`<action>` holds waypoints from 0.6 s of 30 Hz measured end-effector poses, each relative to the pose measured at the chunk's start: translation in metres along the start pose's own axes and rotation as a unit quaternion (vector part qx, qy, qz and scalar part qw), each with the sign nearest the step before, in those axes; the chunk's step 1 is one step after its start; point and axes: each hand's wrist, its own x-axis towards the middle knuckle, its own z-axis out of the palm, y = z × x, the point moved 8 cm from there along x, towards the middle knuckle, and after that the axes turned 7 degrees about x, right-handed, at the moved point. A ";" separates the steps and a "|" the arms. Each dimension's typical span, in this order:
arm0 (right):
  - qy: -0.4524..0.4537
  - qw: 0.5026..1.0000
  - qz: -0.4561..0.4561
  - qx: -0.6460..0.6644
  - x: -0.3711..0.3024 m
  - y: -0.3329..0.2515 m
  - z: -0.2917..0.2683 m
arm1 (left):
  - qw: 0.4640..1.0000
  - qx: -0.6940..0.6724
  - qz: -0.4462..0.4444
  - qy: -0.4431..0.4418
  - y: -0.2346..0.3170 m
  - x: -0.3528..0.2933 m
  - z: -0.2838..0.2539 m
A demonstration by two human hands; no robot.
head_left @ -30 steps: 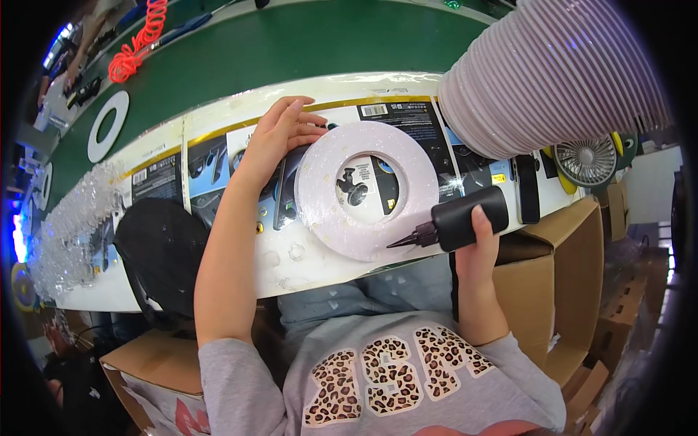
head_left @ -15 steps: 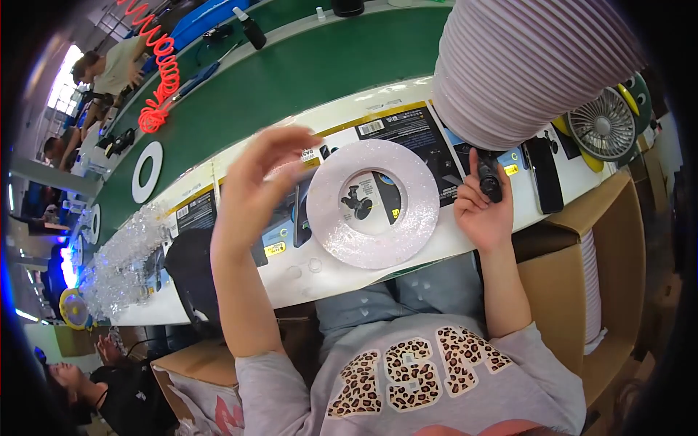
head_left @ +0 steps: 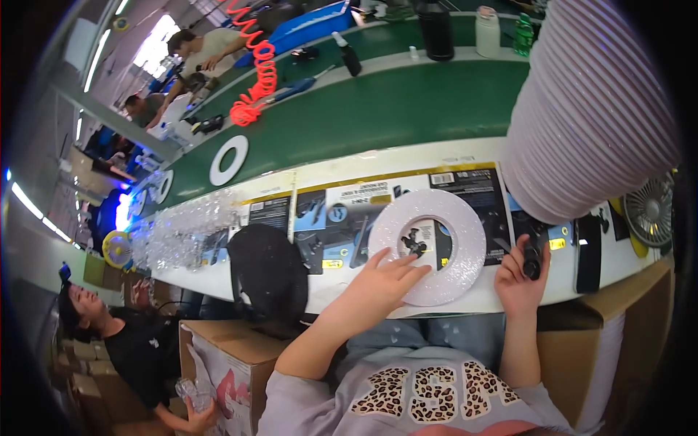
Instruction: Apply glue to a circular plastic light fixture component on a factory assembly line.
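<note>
A flat white glittery ring lies on the worktable over printed packaging sheets. My left hand is at the ring's lower left part with its fingers stretched and apart, the tips near the central hole; whether they press on it I cannot tell. Closed round a short black cylindrical object, my right hand rests just right of the ring. A tall stack of similar white rings rises beyond that hand.
A black phone and a fan are at the right. Clear plastic pieces and a black rounded object sit left. A white ring lies on the green belt. A co-worker is at lower left.
My left hand has come down from above the packaging onto the ring area. My right hand still holds the black object. The whole view has shifted, showing more of the far side.
</note>
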 end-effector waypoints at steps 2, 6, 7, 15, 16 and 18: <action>-0.001 1.000 0.000 0.001 0.001 -0.001 0.000 | 1.000 -0.007 0.014 -0.003 0.002 0.001 -0.001; 0.012 1.000 -0.004 -0.011 0.001 0.001 -0.003 | 0.999 -0.038 0.023 -0.015 0.004 0.002 -0.008; 0.004 1.000 0.001 -0.011 0.003 0.002 -0.003 | 0.999 -0.032 0.020 -0.010 -0.001 0.004 -0.012; 0.013 1.000 0.004 -0.008 -0.005 0.002 0.001 | 0.985 -0.006 -0.084 0.152 -0.120 0.058 -0.092; 0.016 1.000 0.005 -0.005 -0.005 0.003 0.000 | 0.973 0.009 -0.057 0.225 -0.143 0.057 -0.098; 0.018 1.000 0.002 0.001 -0.003 0.005 -0.002 | 0.951 0.144 -0.109 0.253 -0.179 0.055 -0.097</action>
